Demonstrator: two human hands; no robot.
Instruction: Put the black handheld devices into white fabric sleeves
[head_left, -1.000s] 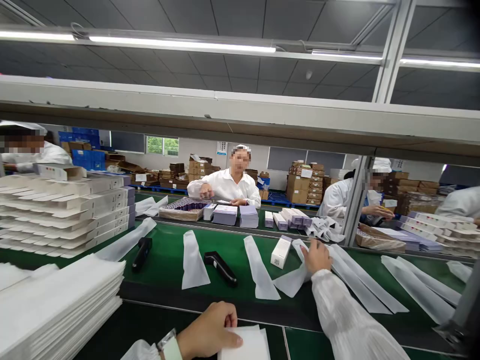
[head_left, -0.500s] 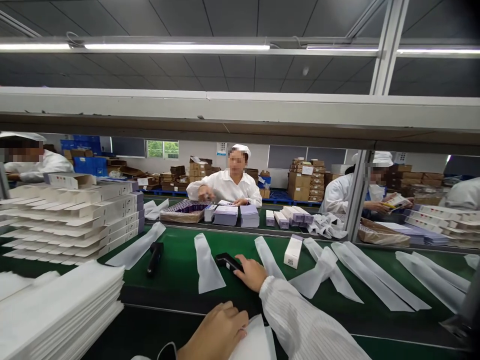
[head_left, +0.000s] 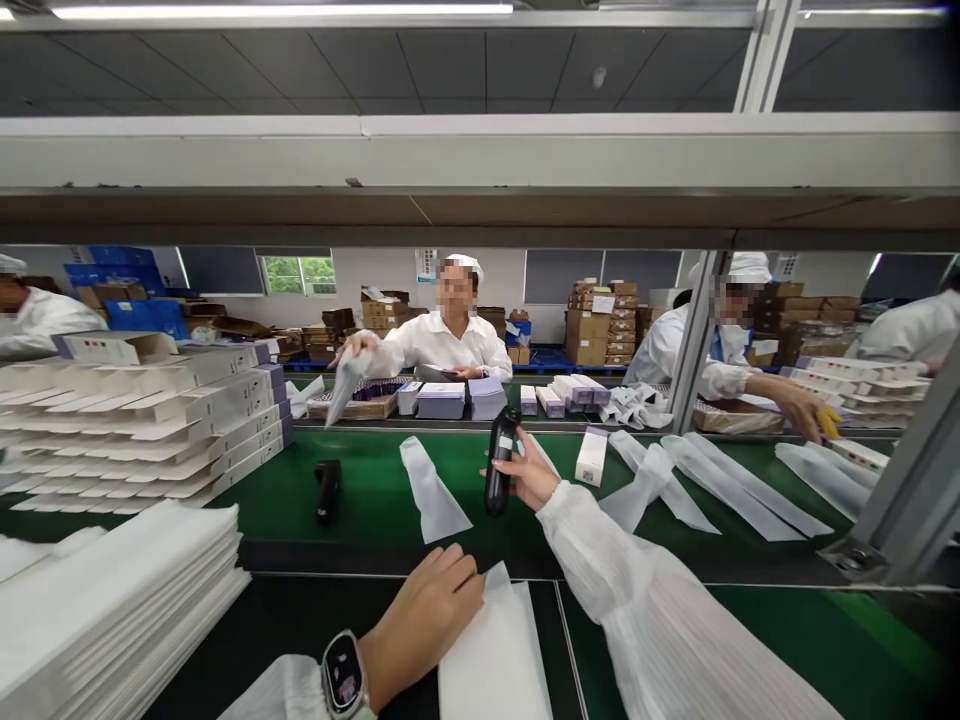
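Note:
My right hand (head_left: 532,470) is closed round a black handheld device (head_left: 501,465), held upright above the green belt (head_left: 367,480). The device has a rounded body and a small pale label; its exact kind is not clear. My left hand (head_left: 431,615) rests low on the dark near surface, its bent fingers at the edge of a flat white bag (head_left: 495,660). The thumb is hidden beneath. A translucent white sleeve (head_left: 431,495) lies on the belt left of the device. Farther left lies a second black device (head_left: 328,490).
Stacked white cartons (head_left: 150,420) and a pile of white bags (head_left: 120,600) stand on the left. One small white box (head_left: 592,457) and several sleeves (head_left: 742,490) lie right. A metal post (head_left: 911,490) rises there. Across the belt a co-worker (head_left: 454,335) holds a sleeve.
My right hand has lifted the black device off the belt and turned it upright. My left hand stays by the white bag. The view has tilted down. The co-worker opposite has raised a sleeve.

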